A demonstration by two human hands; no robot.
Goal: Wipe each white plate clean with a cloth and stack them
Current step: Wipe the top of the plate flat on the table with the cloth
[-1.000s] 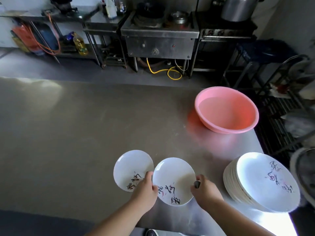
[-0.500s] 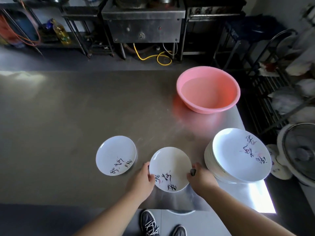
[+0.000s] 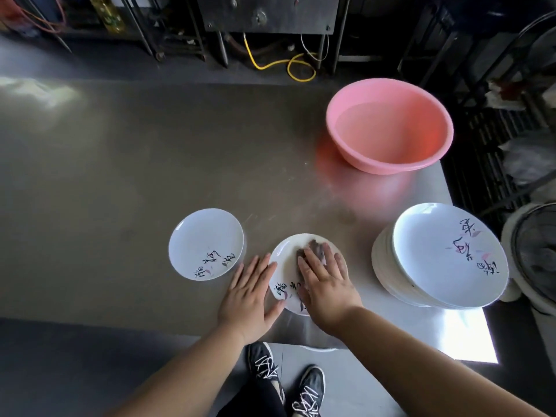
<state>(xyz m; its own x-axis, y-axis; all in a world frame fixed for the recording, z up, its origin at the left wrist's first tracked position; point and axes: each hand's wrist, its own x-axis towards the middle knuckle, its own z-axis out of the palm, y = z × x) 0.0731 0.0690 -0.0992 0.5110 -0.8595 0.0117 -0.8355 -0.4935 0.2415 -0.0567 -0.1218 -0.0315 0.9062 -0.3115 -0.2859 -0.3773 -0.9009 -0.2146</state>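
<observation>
A lone plate (image 3: 206, 243) lay left. The left hand (image 3: 249, 296), fingers flat, steadied the middle plate (image 3: 288, 251); the right hand (image 3: 326, 284) pressed a cloth (image 3: 314, 249) flat onto it. Glazed, slippery, breakable, I judged; best gripped by its rim.

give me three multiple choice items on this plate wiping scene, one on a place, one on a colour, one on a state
1. Where is the stack of white plates?
A. right end of the steel table
B. inside the basin
C. on the floor

2. What colour is the round plastic basin?
A. blue
B. pink
C. green

3. What is the right hand doing?
A. hanging idle
B. lifting the basin
C. pressing a dark cloth flat on the small white plate

Key: 1 A, the stack sits by the right edge. 2 B, plainly pink. 3 C, straight fingers lie over the cloth.
</observation>
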